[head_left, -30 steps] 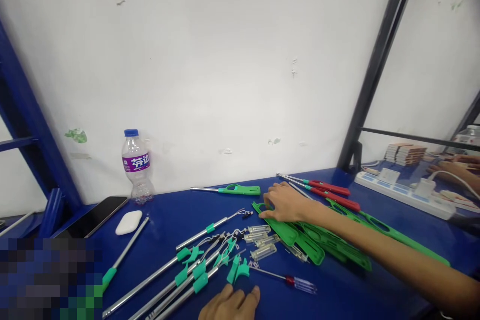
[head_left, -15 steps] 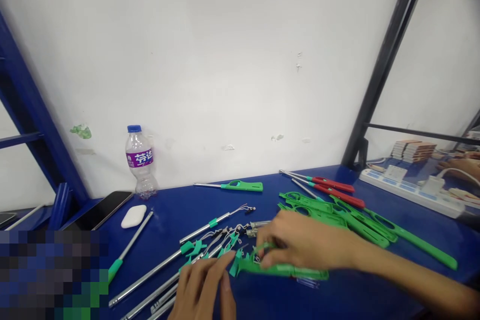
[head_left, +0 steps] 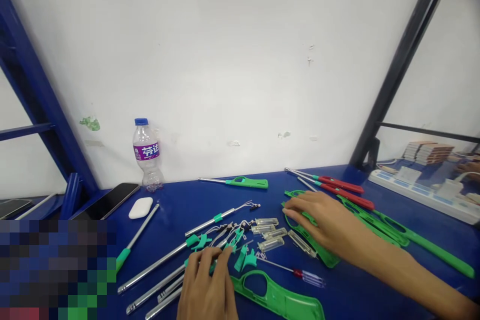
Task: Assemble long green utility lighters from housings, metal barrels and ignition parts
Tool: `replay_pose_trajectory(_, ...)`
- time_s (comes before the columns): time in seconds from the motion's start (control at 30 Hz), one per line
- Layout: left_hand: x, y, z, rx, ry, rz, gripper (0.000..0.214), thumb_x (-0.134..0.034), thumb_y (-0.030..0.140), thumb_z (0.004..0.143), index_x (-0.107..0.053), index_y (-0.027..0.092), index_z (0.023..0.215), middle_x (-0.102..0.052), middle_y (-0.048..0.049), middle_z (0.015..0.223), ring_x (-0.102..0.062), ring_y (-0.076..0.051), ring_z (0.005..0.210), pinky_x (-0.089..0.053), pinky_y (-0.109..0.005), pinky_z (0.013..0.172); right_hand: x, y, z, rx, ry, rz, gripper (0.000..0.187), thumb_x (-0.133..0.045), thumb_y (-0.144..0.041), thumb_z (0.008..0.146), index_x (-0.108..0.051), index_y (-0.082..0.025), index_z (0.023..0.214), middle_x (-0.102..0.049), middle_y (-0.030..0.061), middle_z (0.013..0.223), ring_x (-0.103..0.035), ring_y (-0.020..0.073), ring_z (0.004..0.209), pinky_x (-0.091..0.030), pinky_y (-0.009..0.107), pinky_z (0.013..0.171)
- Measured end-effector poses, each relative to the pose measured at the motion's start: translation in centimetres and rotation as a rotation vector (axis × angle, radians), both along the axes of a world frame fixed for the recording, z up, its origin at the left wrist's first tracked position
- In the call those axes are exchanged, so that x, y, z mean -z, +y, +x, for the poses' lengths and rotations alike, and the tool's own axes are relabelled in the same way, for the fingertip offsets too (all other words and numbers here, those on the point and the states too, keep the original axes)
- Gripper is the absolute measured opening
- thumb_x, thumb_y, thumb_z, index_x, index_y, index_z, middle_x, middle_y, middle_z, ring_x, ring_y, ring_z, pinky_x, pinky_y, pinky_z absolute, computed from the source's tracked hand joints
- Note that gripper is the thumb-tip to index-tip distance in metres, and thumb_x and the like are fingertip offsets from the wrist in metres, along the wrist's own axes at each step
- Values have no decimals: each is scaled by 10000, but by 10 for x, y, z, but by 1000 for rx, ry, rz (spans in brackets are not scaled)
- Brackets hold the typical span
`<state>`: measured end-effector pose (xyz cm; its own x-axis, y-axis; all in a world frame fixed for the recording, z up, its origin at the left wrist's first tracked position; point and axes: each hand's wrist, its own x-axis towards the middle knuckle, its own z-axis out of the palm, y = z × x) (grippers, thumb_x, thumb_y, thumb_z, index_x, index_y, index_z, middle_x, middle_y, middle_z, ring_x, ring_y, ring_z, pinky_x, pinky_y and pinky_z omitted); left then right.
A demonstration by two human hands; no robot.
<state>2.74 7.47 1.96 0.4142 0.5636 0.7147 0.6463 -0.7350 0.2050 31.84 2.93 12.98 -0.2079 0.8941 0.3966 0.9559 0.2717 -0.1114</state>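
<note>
My left hand [head_left: 208,285] is low in the middle, fingers apart and bent down over metal lighter tubes [head_left: 156,265] and teal plastic pieces. Beside it, a green lighter casing half [head_left: 288,300] lies hollow side up, its narrow end touching or just behind my index finger. My right hand [head_left: 318,215] curls over another green casing half [head_left: 328,255] at the right; its thumb is hidden. Between the hands lie several clear fuel tanks [head_left: 272,244], loose teal triggers [head_left: 249,259] and a screwdriver [head_left: 309,278] with a clear handle.
A whole green lighter [head_left: 247,183] and red lighters [head_left: 345,195] lie near the wall. More green casings [head_left: 431,247] and a white power strip [head_left: 423,195] are at right. At left stand a bottle [head_left: 148,152], a phone [head_left: 108,200] and a white earbud case [head_left: 140,208].
My right hand has let go of the front green casing half and moved right to the other casings, where one half has turned. The front half now lies nearer me. The view has shifted slightly.
</note>
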Motion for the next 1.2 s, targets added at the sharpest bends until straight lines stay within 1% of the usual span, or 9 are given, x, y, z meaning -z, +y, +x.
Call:
replay_pose_trajectory(0.1, -1, 7, -6, -25, 69, 15, 321, -494, 156, 1036, -713, 230, 1259, -733, -95, 1109, -711, -263, 972, -664, -352, 741, 19, -15, 19, 65, -7, 86, 367, -430, -379, 1143, -762, -257, 1047, -817, 71, 1011, -761, 296, 901, -529, 417, 795)
replay_pose_trajectory(0.23, -8, 18, -25, -84, 126, 1, 326, -482, 189, 1046, -747, 260, 1223, -731, -88, 1121, -692, -283, 999, -647, -405, 800, 54, -40, 30, 167, -25, 231, 335, -449, -453, 1135, -743, -294, 1130, -810, 50, 1059, -766, 291, 979, -554, 439, 864)
replay_pose_trajectory(0.3, -12, 25, -40, -132, 159, -39, 340, -477, 208, 1041, -760, 260, 1222, -733, -90, 1099, -682, -289, 972, -628, -427, 801, 71, -50, 34, 214, -35, 233, 298, -489, -483, 1117, -722, -307, 1173, -794, 46, 1089, -763, 293, 986, -563, 454, 866)
replay_pose_trajectory(0.4, -16, 35, -58, -234, 210, -96, 428, -418, 157, 1014, -789, 276, 1190, -746, -86, 1082, -675, -293, 914, -580, -424, 732, 90, -59, 40, 268, -39, 213, 318, -522, -526, 1095, -689, -304, 1250, -766, 58, 1104, -757, 298, 986, -583, 462, 857)
replay_pose_trajectory(0.5, -18, 37, -60, -255, 216, -117, 415, -424, 186, 1015, -804, 284, 1150, -756, -80, 1074, -672, -293, 895, -553, -417, 716, 100, -60, 48, 295, -40, 175, 349, -511, -519, 1096, -673, -287, 1300, -742, 72, 1080, -748, 301, 969, -592, 467, 854)
replay_pose_trajectory(0.6, -18, 33, -51, -193, 186, -138, 372, -453, 232, 1027, -797, 275, 1161, -760, -75, 1080, -680, -289, 937, -566, -413, 748, 102, -57, 52, 312, -43, 138, 340, -497, -484, 1102, -671, -287, 1319, -729, 73, 1074, -740, 305, 955, -584, 477, 837)
replay_pose_trajectory(0.73, -18, 29, -46, -162, 171, -175, 371, -443, 243, 1048, -795, 265, 1160, -771, -73, 1077, -685, -279, 956, -578, -423, 797, 95, -55, 46, 302, -30, 140, 325, -489, -484, 1110, -691, -286, 1271, -725, 70, 1083, -731, 302, 953, -564, 485, 845)
replay_pose_trajectory(1.03, -22, 30, -45, -111, 119, -175, 341, -456, 277, 1055, -787, 269, 1133, -777, -53, 1059, -685, -280, 976, -577, -425, 823, 72, -59, 19, 131, -13, 174, 198, -546, -330, 1100, -719, -316, 1195, -721, 49, 1084, -678, 275, 1011, -521, 439, 870)
replay_pose_trajectory(1.2, -26, 26, -37, -102, 24, -209, 355, -453, 320, 1022, -798, 242, 1049, -777, -73, 1006, -660, -310, 962, -547, -484, 843, 69, -62, 15, 160, 26, 174, 166, -569, -281, 1091, -708, -289, 1182, -725, 57, 1114, -654, 280, 1060, -485, 463, 934)
